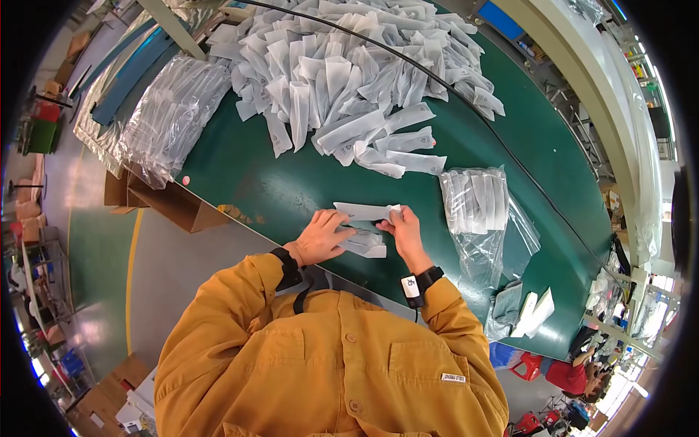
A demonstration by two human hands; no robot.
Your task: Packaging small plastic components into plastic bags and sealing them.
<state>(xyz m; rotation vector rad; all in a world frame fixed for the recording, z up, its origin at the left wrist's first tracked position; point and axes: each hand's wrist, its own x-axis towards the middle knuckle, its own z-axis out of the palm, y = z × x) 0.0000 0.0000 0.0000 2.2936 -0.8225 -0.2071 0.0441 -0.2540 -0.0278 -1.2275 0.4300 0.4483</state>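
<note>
A long white translucent pouch [364,212] lies in front of me near the table's front edge. My right hand [405,230] pinches its right end between thumb and fingers. My left hand [319,236] is at the left ends of this pouch and of a second, crumpled pouch [366,242] just nearer to me. The left fingers are bent together over these ends, and I cannot make out how firmly they grip. Beyond my hands several similar pouches [397,146] lie loose at the front of a big heap [320,65]. Both wrists wear black bands.
The green table [277,182] carries a clear bag of stacked pouches [477,204] at right. A large clear bag [175,109] is at far left, above a cardboard box [178,207]. A black cable [510,149] crosses the table. White strips [535,315] lie near the right corner.
</note>
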